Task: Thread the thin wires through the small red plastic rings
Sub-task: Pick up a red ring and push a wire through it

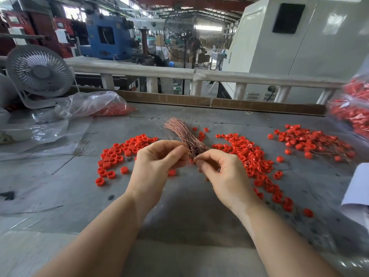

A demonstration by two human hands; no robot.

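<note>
Head view: right hand [221, 172] pinches the base of the wire bundle [184, 134]; left hand [159, 158] pinches strands at nine o'clock of it. Tease out one wire before reaching. Red rings [257, 156] lie scattered beyond, toward three o'clock.

Thin wires [184, 134]: copper-coloured bundle, frame centre, fanning toward upper left, lower ends gathered at the fingers.
Small red plastic rings: loose heaps on the grey table, left-centre [121, 154], right-centre [253, 158], and far right [307, 139] with wires through them.
</note>
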